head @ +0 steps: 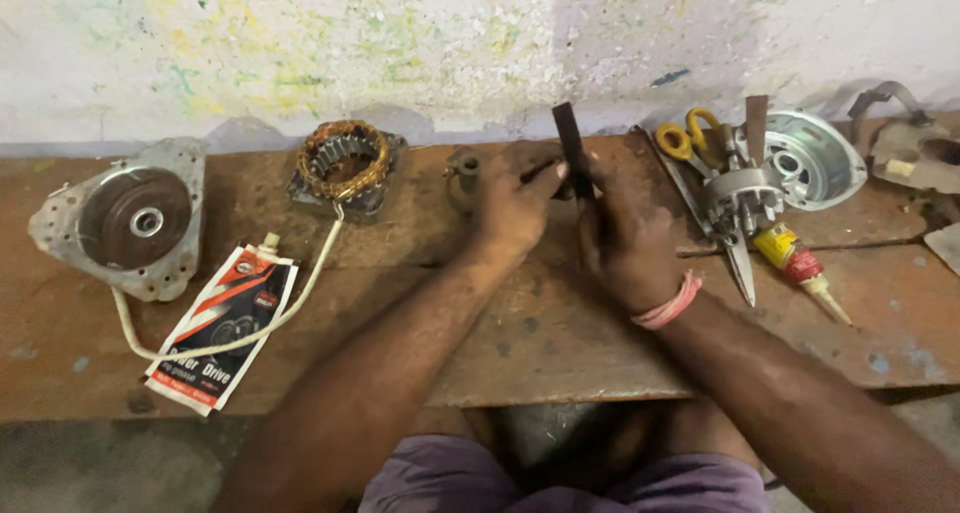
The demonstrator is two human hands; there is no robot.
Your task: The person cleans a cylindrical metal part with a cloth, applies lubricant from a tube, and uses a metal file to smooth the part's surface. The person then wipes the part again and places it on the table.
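Note:
My right hand (625, 238) grips a dark flat metal bar (571, 143) that stands nearly upright over the wooden bench (520, 343). My left hand (513, 205) is closed around a small dark part held against the bar's lower end; the part itself is mostly hidden by my fingers. A short rusty metal cylinder (463, 176) stands just left of my left hand. A pink band circles my right wrist.
A copper-wound stator (343, 163) with a white cable (250, 333) sits at the back left, beside a round motor end cover (135, 218) and a grease sachet (222, 328). On the right lie yellow-handled scissors (700, 173), a shiny housing (815, 158) and a glue tube (795, 263).

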